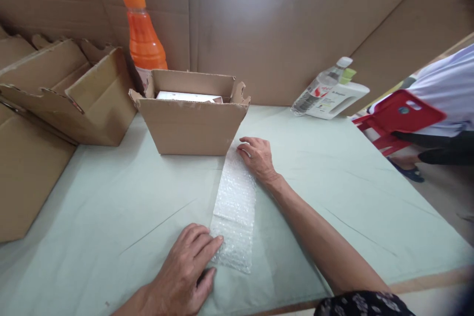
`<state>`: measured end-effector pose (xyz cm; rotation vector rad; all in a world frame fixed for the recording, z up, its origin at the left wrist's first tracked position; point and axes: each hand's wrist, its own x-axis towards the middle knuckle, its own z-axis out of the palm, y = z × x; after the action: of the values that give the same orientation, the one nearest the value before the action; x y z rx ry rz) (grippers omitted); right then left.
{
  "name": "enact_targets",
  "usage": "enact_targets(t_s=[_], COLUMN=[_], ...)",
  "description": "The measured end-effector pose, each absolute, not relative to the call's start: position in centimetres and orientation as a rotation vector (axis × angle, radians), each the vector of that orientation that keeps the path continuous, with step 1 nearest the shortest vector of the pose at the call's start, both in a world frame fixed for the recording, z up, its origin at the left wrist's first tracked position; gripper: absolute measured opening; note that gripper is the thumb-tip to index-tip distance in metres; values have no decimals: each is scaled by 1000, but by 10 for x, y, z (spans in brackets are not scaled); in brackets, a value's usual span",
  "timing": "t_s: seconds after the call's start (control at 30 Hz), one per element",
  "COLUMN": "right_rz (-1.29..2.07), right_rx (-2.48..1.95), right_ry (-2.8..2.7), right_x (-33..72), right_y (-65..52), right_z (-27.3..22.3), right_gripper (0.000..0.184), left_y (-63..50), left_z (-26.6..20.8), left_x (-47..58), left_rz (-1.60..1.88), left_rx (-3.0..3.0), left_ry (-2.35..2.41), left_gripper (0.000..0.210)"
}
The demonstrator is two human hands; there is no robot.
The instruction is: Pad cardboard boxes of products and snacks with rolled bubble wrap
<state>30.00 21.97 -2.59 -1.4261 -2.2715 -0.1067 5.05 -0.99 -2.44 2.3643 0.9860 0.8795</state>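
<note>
A flat strip of clear bubble wrap [234, 202] lies lengthwise on the pale green cloth, its far end beside the front right corner of a small cardboard box [192, 126]. My left hand [188, 266] rests palm down at the near left edge of the strip. Its fingertips touch the wrap and the thumb stands apart from them. At the far right edge my right hand [258, 158] reaches over the wrap, with fingers loosely bent and slightly apart. Neither hand visibly grips anything. White items [188, 96] show inside the open box.
More open cardboard boxes [99, 96] stand at the left. An orange bottle [144, 34] is behind the small box. A clear plastic bottle [322, 86] leans by a white jug [342, 101]. Beyond the right table edge, a person sits near a red chair [403, 113].
</note>
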Motion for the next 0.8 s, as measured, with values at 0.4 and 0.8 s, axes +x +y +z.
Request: enact_targets(t_s=[0.4, 0.8], right_rz=[675, 817], right_rx=[-1081, -1509], right_ry=[-2522, -1885], right_x=[336, 296], right_y=[31, 40], right_z=[21, -15], right_gripper=[79, 38], left_y=[-3, 48], left_z=[-12, -14], left_x=[59, 75], left_rz=[847, 878], left_rx=[2402, 2091], left_ry=[1054, 1379], left_gripper=[23, 52])
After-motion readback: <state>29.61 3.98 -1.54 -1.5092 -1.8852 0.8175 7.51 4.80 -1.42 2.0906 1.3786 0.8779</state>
